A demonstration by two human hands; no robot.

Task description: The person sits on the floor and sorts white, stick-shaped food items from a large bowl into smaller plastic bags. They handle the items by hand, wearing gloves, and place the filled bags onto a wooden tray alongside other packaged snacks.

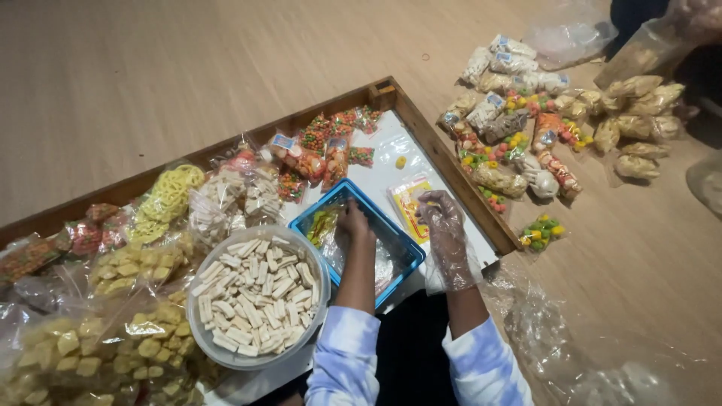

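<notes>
Two hands work over snacks in a tray.
Left hand (353, 222) reaches into the blue basket (402, 242), grip hidden; gloved right hand (444, 218) pinches a small packet (408, 204).

Snack bags (226, 199) crowd the tray (440, 162) (white centre (383, 169) open).

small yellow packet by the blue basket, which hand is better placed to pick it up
Probably the right hand: gloved, it hovers right at the small yellow packet. The bare left hand is down inside the blue basket.
</notes>
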